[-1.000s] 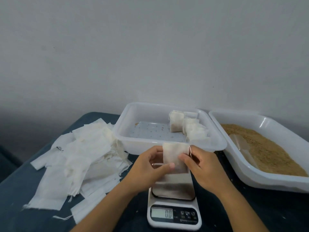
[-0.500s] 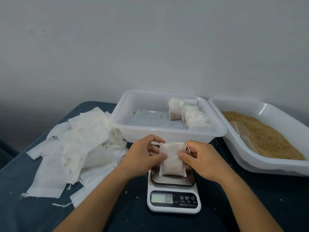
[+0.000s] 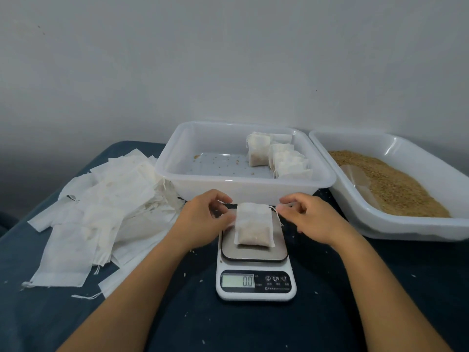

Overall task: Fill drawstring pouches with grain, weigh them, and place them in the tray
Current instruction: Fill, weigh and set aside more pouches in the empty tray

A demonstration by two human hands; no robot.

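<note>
Left hand: fingers curled loosely, open, thumb side touching or just beside the left edge of the filled pouch; contact cannot be told for sure. Right hand: open, fingers bent, just clear of the pouch's right edge, near its loose drawstring. Neither hand grips anything.

Filled pouch lies flat on the steel platform of the scale, its top end overhanging the platform's far edge. Display reads 0.0.

Beyond the scale, the clear tray holds a row of filled pouches along its right side, one standing upright at the far end; scattered grains on the tray floor.

Right of it, a white tub with brown grain and a clear scoop half buried in it.

Left, a loose heap of empty pouches on the dark blue table. Stray grains around the scale.
</note>
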